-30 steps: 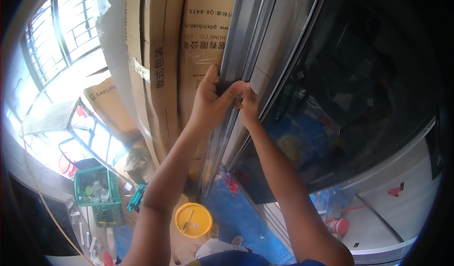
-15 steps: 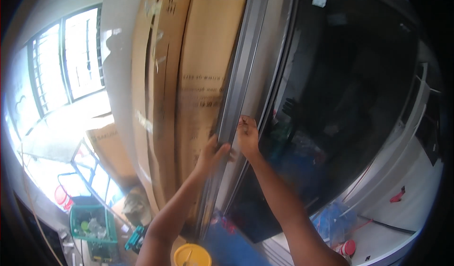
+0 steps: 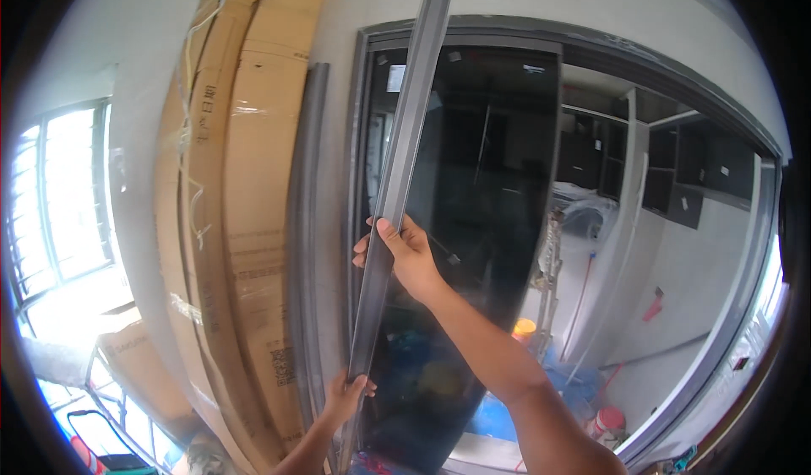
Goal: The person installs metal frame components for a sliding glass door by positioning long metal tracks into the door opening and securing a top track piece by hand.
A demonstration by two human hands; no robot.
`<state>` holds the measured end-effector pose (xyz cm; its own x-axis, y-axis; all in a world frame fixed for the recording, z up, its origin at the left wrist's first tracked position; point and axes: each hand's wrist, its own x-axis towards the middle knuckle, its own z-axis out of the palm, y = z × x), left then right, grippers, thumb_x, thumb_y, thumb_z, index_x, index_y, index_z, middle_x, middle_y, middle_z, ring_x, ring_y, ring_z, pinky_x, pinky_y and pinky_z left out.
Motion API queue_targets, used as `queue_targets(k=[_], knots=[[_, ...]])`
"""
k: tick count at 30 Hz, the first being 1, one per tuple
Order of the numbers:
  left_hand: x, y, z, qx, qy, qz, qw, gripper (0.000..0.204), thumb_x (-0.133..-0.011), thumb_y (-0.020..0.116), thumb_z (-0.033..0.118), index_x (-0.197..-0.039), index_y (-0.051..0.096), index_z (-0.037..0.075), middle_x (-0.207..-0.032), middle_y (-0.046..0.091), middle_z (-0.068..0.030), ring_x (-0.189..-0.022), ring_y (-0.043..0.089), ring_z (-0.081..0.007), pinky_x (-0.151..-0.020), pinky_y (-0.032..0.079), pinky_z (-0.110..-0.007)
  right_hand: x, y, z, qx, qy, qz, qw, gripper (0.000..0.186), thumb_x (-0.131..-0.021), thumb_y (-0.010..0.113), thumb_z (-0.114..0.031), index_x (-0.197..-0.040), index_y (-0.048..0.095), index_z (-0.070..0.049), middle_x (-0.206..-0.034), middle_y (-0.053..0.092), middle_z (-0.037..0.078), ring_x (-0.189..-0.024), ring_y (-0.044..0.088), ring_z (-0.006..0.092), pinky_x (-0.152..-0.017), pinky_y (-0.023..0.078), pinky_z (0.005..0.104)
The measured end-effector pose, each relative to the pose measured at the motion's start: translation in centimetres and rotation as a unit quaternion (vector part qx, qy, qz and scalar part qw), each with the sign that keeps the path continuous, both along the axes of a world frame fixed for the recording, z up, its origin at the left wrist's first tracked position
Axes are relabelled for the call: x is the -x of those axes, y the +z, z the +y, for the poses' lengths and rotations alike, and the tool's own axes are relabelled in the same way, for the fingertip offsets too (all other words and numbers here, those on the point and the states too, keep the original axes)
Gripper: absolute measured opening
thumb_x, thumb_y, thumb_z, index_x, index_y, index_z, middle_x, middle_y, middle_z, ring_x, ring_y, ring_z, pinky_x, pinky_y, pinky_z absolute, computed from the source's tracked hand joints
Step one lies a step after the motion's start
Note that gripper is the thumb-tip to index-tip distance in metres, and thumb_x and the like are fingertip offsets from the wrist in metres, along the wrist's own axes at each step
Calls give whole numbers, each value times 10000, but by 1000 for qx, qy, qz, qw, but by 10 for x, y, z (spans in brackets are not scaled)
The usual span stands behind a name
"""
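A long grey metal profile [image 3: 414, 112] with lengthwise ridges stands tilted in front of me, its top end leaning to the right. My right hand [image 3: 404, 251] is closed around it near the middle, thumb on the near face and fingertips showing past the left edge. Lower down, my left hand [image 3: 346, 396] grips the same profile, its thumb against the right edge. The bottom end is hard to make out. Behind the profile is a dark glass door panel [image 3: 481, 188] set in a grey frame [image 3: 498, 26].
Further grey profiles [image 3: 317, 154] lean on the wall beside tall cardboard boxes [image 3: 262, 162]. Past the opening at right are dark cabinets [image 3: 676, 171], a yellow bucket [image 3: 524, 330] and a red-and-white container [image 3: 606, 423]. A bright window [image 3: 72, 192] is at left.
Both hands have closed on one grey profile, which now stands away from the wall in front of the glass. My view has shifted back, showing the whole door frame.
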<state>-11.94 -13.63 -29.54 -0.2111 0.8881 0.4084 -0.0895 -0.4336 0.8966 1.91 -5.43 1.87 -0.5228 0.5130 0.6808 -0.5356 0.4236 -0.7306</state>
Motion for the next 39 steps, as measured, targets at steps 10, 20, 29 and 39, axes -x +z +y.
queue_targets(k=[10, 20, 29, 39], knots=[[-102, -84, -36, 52, 40, 119, 991, 300, -933, 750, 266, -1035, 683, -8, -803, 717, -76, -786, 713, -166, -730, 546, -313, -155, -10, -51, 39, -67, 45, 996, 429, -1046, 556, -430, -1149, 502, -17, -885, 678, 144, -804, 712, 248, -767, 594, 380], [-229, -51, -61, -123, 21, 317, 940, 201, -973, 638, 184, -1004, 609, -12, -1022, 622, -231, -923, 639, -391, -791, 499, -437, -329, 46, -105, -28, -343, 136, 929, 484, -1019, 604, -446, -1276, 478, -56, -978, 620, 97, -806, 683, 199, -692, 578, 344], [-304, -65, -94, -138, -3, 293, 946, 245, -893, 711, 145, -931, 523, -7, -776, 586, -222, -742, 627, -452, -667, 484, -483, -491, 135, -179, -302, -821, 67, 479, 416, -918, 729, -351, -1051, 525, -13, -780, 693, 152, -733, 684, 344, -683, 530, 432], [-320, -83, -121, -137, -24, 301, 943, 379, -841, 809, 246, -900, 541, -15, -811, 587, -230, -773, 613, -452, -689, 480, -489, -566, 184, -253, -152, -819, -103, 544, 346, -943, 645, -353, -847, 694, -24, -733, 677, 104, -729, 673, 214, -664, 504, 365]])
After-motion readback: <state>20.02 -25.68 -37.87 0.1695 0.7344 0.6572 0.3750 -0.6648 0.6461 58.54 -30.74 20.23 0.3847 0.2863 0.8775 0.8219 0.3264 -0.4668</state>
